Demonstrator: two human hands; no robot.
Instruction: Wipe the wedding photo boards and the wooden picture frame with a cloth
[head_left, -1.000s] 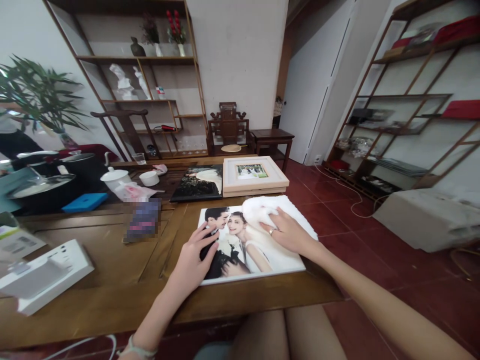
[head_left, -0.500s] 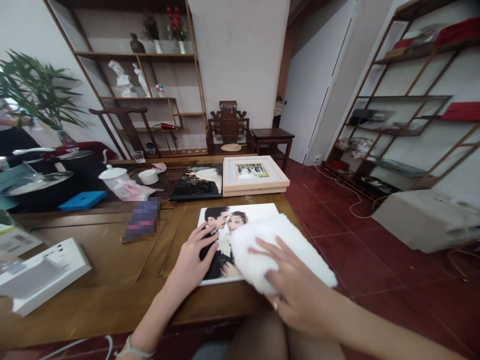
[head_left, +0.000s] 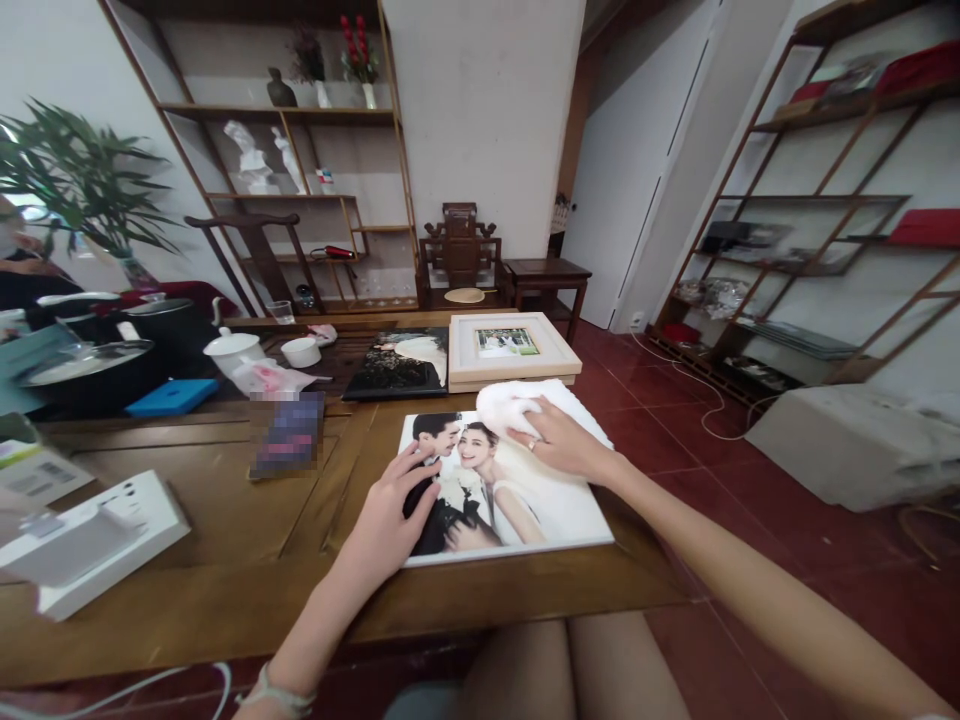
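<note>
A white-edged photo panel (head_left: 517,500) showing a couple lies flat on the wooden table (head_left: 315,610) in front of me. My left hand (head_left: 401,500) rests on its left side with the fingers spread. At the panel's far right corner, my right hand (head_left: 555,435) grips a fluffy white cloth (head_left: 570,400) and presses it on the surface. The cloth covers that corner and hangs over the right edge. A ring shows on a finger of my right hand.
Behind the panel are a dark photo panel (head_left: 401,362) and a pale wooden picture frame (head_left: 465,375). To the left stand a white power strip (head_left: 127,560), a blue box (head_left: 172,397), a white teapot (head_left: 232,347) and a black pot (head_left: 97,375). Another person (head_left: 26,265) is partly visible at far left.
My right hand has moved the cloth away from me, from the panel's near right part to its far right corner, uncovering the photo's right side. My left hand stays in place.
</note>
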